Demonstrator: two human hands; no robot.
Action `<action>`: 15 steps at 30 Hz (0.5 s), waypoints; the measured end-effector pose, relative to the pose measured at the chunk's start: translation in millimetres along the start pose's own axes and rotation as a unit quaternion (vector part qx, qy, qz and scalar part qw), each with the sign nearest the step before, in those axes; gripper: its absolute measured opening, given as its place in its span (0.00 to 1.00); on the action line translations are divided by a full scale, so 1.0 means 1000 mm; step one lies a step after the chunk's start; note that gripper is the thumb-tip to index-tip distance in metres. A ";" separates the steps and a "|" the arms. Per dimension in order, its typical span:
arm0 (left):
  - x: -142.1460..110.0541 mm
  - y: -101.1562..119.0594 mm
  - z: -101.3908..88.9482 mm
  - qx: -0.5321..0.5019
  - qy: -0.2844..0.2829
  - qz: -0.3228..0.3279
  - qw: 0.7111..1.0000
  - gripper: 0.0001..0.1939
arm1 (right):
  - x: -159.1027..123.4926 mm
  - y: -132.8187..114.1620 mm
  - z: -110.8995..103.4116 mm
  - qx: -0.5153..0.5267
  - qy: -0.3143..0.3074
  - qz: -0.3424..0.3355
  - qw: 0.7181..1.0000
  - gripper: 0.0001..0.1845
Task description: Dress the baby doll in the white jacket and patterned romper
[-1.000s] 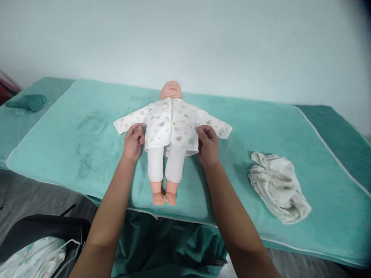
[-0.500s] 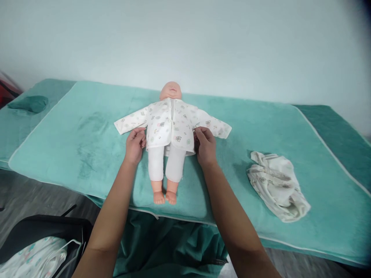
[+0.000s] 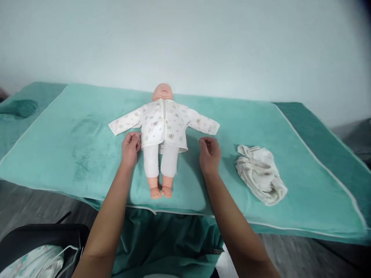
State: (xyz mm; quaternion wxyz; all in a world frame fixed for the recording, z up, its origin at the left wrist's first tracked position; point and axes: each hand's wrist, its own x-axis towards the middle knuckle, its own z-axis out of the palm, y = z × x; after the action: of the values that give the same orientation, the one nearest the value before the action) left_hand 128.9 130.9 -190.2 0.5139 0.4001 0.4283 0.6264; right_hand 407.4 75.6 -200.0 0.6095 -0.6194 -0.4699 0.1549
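Note:
A baby doll [image 3: 162, 92] lies face up on the padded bed, its feet toward me. It wears a white printed baby jacket [image 3: 153, 125], sleeves spread out to both sides, and white leggings [image 3: 151, 160]. Beside the jacket's left side is my left hand [image 3: 131, 148], fingers curled in with the tips at the fabric edge; whether they pinch any cloth is hidden. My right hand [image 3: 210, 154] hovers or rests to the right of the doll, apart from the jacket. Its fingers are curled closed, and nothing shows in them.
A crumpled white printed garment [image 3: 261, 173] lies on the green bed cover [image 3: 95, 154] to the right. A face hole [image 3: 19, 109] is at the bed's far left. Lower left stands a black chair [image 3: 69, 231] with printed cloth [image 3: 34, 262] on it. A wall [image 3: 185, 46] rises behind.
My right hand has come away from the jacket's side and moved right. My left hand stays beside the jacket. The view has shifted slightly, and the doll lies in the same pose.

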 end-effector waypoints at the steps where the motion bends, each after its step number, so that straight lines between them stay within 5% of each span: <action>1: -0.006 0.000 -0.002 0.020 -0.001 0.004 1.000 0.10 | -0.008 0.003 -0.014 -0.034 0.007 -0.030 0.999 0.11; 4: -0.028 -0.002 -0.009 0.093 -0.019 0.016 0.995 0.11 | -0.037 0.010 -0.053 -0.102 -0.002 -0.093 0.990 0.09; 8: -0.049 -0.006 -0.018 0.132 -0.033 0.042 0.990 0.13 | -0.069 0.018 -0.081 -0.100 -0.019 -0.039 0.994 0.10; 12: -0.050 -0.009 -0.021 0.155 -0.013 0.077 0.985 0.16 | -0.076 0.017 -0.076 -0.080 -0.037 0.002 0.996 0.16; 15: -0.046 -0.010 -0.021 0.195 -0.050 0.111 0.973 0.21 | -0.067 0.011 -0.058 -0.053 -0.075 0.023 0.996 0.27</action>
State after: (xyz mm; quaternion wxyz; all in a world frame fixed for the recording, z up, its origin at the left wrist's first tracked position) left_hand 119.3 84.0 -208.9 0.3743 0.5682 0.4690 0.5631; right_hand 422.4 -9.3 -223.2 0.5353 -0.6479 -0.5074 0.1903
